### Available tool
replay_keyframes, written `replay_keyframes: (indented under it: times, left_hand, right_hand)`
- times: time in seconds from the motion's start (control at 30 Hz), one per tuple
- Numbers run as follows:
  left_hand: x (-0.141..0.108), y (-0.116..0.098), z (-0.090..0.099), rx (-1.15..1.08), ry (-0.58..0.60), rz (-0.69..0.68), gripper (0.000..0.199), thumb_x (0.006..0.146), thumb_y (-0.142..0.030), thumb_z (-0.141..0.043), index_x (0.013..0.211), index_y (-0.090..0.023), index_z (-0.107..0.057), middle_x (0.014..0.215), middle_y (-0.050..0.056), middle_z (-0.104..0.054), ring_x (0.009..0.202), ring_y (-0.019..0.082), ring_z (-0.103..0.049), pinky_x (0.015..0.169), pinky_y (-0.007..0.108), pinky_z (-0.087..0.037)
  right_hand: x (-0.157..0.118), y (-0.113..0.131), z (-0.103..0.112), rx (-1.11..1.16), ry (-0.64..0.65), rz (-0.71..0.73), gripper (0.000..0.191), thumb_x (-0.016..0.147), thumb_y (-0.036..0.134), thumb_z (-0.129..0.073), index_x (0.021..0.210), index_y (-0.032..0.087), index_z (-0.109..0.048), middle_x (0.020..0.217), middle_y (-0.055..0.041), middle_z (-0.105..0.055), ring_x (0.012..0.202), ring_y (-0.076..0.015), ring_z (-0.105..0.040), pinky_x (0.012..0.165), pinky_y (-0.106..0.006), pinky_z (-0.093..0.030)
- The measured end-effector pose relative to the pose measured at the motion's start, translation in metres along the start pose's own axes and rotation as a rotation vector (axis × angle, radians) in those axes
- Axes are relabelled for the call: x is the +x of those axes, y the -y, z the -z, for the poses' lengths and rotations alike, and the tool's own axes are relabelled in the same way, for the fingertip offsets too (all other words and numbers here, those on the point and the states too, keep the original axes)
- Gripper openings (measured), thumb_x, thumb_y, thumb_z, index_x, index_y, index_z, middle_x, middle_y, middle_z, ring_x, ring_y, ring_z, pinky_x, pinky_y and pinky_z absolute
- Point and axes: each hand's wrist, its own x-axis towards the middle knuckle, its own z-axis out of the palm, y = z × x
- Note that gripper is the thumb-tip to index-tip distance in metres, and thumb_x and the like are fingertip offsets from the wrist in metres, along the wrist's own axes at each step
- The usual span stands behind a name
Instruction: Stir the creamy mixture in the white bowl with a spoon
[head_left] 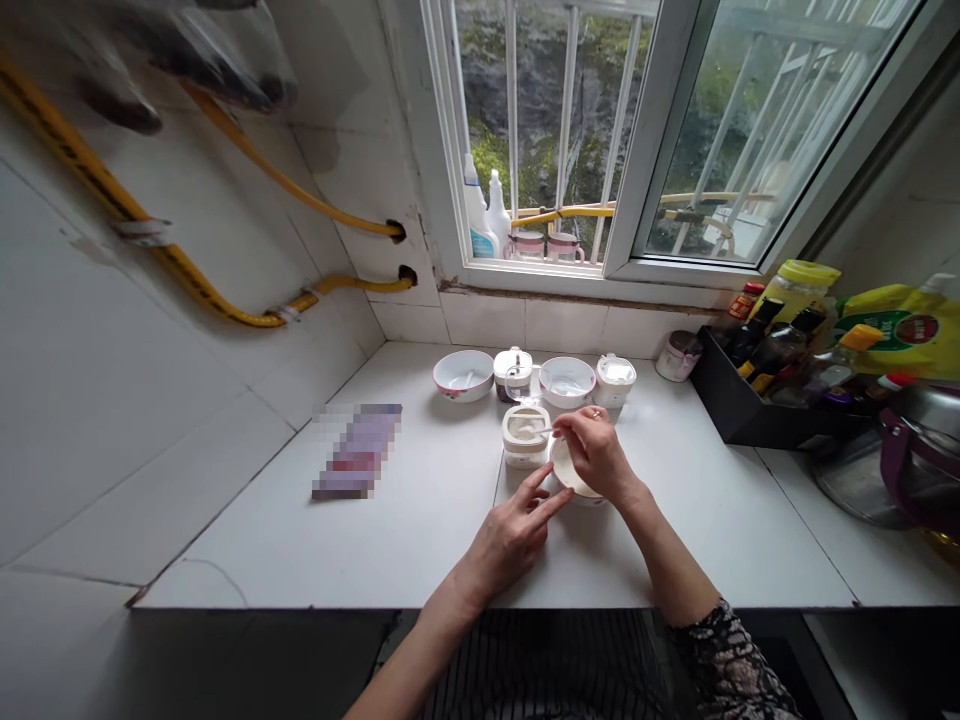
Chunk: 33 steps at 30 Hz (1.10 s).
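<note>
A small white spoon [541, 431] is pinched in my right hand [598, 455], its tip at the mouth of an open white seasoning jar [526, 452] that holds pale powder. Beneath my right hand, partly hidden, stands a bowl [568, 475] with cream-coloured contents. My left hand [517, 522] has its fingers spread, with fingertips at the bowl's near left rim. Behind are a white bowl with a floral rim [463, 377], a jar of dark contents [512, 375], another white bowl [567, 383] and a white-lidded jar [616, 380].
A blurred purple item [358, 452] lies on the left of the white counter [262, 540]. At the right are a small jar [679, 356], a black box [757, 410] of bottles and a metal pot [862, 480]. A window [626, 240] stands behind the counter.
</note>
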Motion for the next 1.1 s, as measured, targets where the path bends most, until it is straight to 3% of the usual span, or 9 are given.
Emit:
replay_keyframes:
  times: [0.1,0.3,0.43,0.67,0.87,1.1]
  left_hand:
    - [0.0,0.0,0.0,0.002,0.006,0.002,0.068,0.08,0.005,-0.039,0.141,-0.024,-0.047,0.15,0.016,-0.037,0.103,0.018,-0.066,0.085,0.033,-0.061]
    - [-0.001,-0.001,0.002,-0.02,0.02,0.009,0.069,0.081,0.004,-0.04,0.143,-0.025,-0.046,0.151,0.015,-0.036,0.105,0.017,-0.066,0.088,0.033,-0.06]
    - [-0.001,0.001,0.002,-0.034,0.023,0.002,0.071,0.08,0.005,-0.04,0.144,-0.025,-0.045,0.152,0.015,-0.035,0.105,0.017,-0.066,0.088,0.033,-0.06]
    - [-0.001,0.001,0.001,-0.017,0.028,0.005,0.071,0.08,0.006,-0.039,0.144,-0.025,-0.044,0.152,0.014,-0.036,0.105,0.017,-0.066,0.087,0.033,-0.06]
    - [-0.001,0.0,0.001,-0.022,0.024,0.005,0.071,0.08,0.005,-0.04,0.144,-0.025,-0.045,0.152,0.014,-0.036,0.104,0.017,-0.066,0.086,0.032,-0.06]
    - [-0.001,0.0,0.001,-0.021,0.018,0.001,0.071,0.08,0.005,-0.041,0.143,-0.026,-0.044,0.152,0.015,-0.036,0.104,0.018,-0.067,0.087,0.033,-0.06]
  right_hand:
    - [-0.001,0.001,0.003,-0.075,0.031,0.094,0.019,0.089,0.015,-0.047,0.086,0.023,-0.064,0.075,-0.003,-0.073,0.072,-0.0197,-0.061,0.091,-0.042,-0.039]
    - [-0.007,-0.01,0.029,0.034,-0.207,-0.212,0.014,0.085,0.023,-0.049,0.083,0.023,-0.063,0.066,-0.0023,-0.067,0.079,-0.0232,-0.06,0.083,-0.037,-0.043]
    - [-0.011,-0.022,0.04,-0.017,-0.1,-0.282,0.014,0.076,0.02,-0.048,0.069,0.024,-0.06,0.059,-0.0009,-0.062,0.074,-0.0224,-0.056,0.079,-0.036,-0.043]
    - [-0.01,-0.018,0.026,0.017,0.082,-0.26,0.015,0.068,0.017,-0.046,0.06,0.024,-0.057,0.049,0.0032,-0.057,0.062,-0.0177,-0.055,0.086,-0.036,-0.041]
    - [-0.009,-0.019,0.031,0.265,-0.023,-0.532,0.012,0.064,0.024,-0.047,0.061,0.023,-0.059,0.046,0.0037,-0.055,0.048,-0.0144,-0.05,0.058,-0.028,-0.041]
    - [-0.006,-0.026,0.039,0.459,-0.14,-0.681,0.011,0.06,0.028,-0.052,0.058,0.021,-0.061,0.044,0.0037,-0.055,0.048,-0.0136,-0.049,0.058,-0.028,-0.043]
